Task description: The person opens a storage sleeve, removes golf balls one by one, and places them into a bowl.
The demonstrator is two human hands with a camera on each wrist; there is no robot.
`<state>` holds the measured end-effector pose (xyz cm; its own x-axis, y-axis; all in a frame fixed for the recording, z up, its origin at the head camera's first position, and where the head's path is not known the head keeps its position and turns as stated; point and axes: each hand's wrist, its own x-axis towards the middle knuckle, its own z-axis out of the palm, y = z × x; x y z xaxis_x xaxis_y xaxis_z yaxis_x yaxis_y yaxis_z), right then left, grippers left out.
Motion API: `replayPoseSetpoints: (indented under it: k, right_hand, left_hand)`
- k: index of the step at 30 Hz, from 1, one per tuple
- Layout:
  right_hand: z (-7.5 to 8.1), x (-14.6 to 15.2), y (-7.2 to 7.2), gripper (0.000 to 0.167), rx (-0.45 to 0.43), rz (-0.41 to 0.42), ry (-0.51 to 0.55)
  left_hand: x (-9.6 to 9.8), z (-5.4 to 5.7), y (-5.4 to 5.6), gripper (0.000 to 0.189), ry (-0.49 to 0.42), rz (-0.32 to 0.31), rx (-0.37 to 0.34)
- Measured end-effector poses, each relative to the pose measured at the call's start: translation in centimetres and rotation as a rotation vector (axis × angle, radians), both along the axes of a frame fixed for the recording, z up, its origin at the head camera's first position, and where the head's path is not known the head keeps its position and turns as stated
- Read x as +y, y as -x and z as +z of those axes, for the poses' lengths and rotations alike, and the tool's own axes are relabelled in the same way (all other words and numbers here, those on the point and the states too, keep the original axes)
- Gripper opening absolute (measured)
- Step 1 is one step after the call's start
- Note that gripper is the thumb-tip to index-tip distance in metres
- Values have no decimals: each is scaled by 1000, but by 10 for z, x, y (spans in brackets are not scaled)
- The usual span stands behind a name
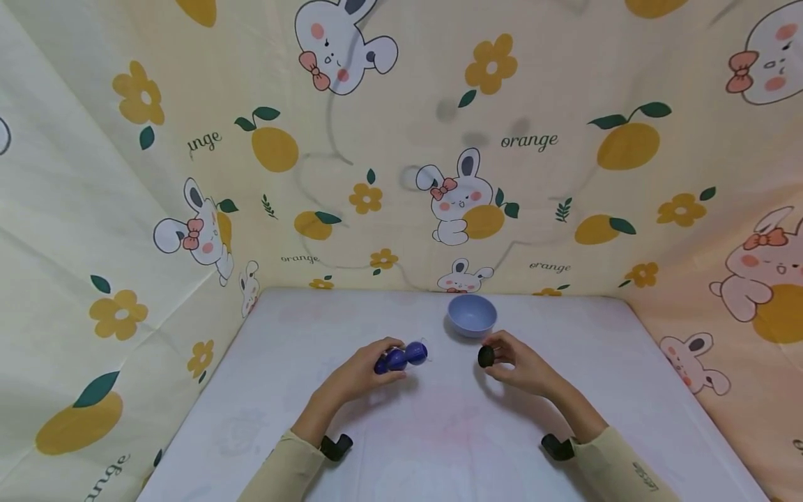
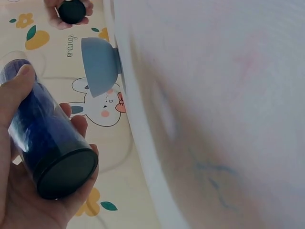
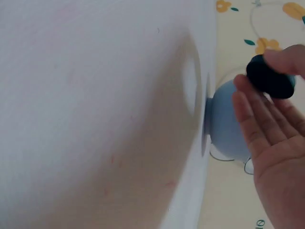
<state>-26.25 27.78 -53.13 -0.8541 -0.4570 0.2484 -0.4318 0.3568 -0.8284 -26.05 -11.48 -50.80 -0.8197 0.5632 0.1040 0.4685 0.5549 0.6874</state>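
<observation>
While the left hand (image 1: 371, 368) held a clear tube (image 1: 404, 356) above the table (image 1: 414, 439), its thumb lay along one side and its fingers curled round the other. Dark blue contents, rounded in outline, filled much of the tube. It lay sideways in the grip, its clear end directed toward the person's right and its black base (plainly seen from the left wrist) toward the palm.

The right hand (image 1: 519, 367) was raised opposite, well apart from the tube, its thumb and fingertips pinching a round black cap (image 1: 486, 356). Its fingers were extended and lay close together.

A blue bowl (image 1: 472, 326) stood upright on the table just beyond the right hand; whether the two touched could not be told. Behind the table hung a cloth (image 1: 389, 160) printed with rabbits, oranges and flowers.
</observation>
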Motion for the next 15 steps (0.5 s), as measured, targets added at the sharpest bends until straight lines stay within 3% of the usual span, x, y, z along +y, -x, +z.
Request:
replayPoseSetpoints:
  k: [15]
  right_hand:
    - [3,1,3,46,-79,-204,-199]
  left_hand:
    - [1,-2,-3,56,1,43,24]
